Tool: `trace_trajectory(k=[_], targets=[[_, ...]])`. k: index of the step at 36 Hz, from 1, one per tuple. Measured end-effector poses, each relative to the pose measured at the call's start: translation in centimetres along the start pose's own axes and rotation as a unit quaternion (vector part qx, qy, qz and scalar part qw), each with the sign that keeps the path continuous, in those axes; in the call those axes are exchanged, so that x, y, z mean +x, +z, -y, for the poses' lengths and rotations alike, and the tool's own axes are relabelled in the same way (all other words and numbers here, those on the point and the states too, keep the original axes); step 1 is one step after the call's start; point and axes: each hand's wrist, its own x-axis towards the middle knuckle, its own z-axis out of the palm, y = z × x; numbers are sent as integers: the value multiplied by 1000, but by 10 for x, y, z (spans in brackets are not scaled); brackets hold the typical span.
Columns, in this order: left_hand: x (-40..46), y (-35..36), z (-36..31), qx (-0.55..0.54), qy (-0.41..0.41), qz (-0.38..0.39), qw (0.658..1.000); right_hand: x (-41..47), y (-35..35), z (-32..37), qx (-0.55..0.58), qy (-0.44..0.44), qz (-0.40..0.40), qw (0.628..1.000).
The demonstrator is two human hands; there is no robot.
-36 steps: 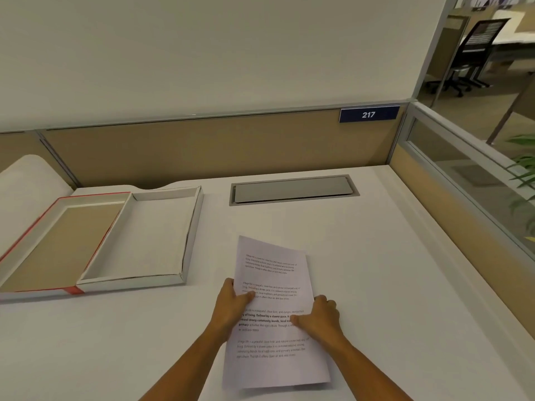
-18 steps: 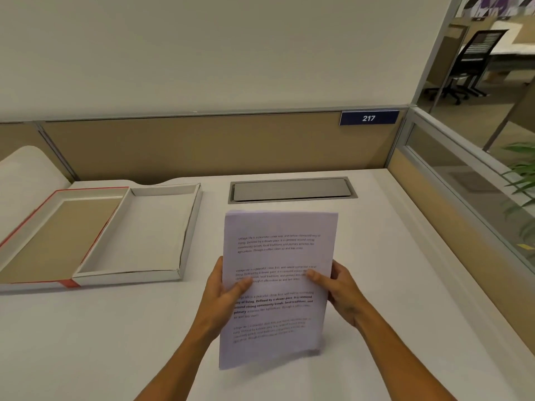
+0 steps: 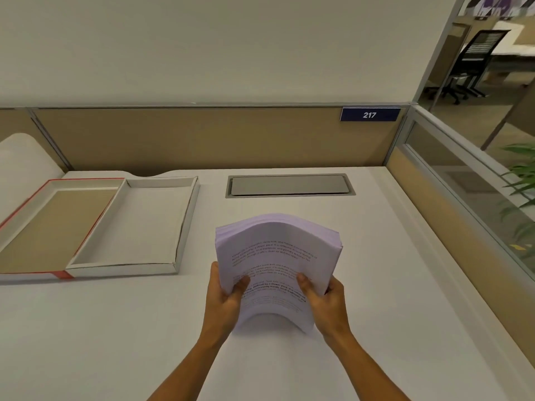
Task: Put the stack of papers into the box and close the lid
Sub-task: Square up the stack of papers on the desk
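A thick stack of printed white papers is held above the desk in front of me, arched upward in the middle. My left hand grips its left edge and my right hand grips its right edge, thumbs on the top sheet. The white shallow box lies open and empty to the left on the desk. Its red-edged lid lies flipped open further left, joined to the box, brown inside showing.
The white desk has a grey cable hatch at the back centre. Tan partition panels with a blue "217" sign close the back, a glass-topped partition the right side. A white rounded object sits far left.
The stack went from lying flat on the desk under both hands to being lifted, stood up, and now tipped back and bowed between the hands.
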Motion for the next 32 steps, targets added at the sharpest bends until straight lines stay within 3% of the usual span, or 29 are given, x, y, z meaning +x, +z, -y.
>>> trace_trajectory(k=[15, 32], targets=[[9, -21, 3, -10, -25, 44, 999, 12, -13, 8, -28, -25, 64, 997], [6, -10, -14, -55, 34, -15, 998, -2, 6, 20, 16, -82, 20, 996]])
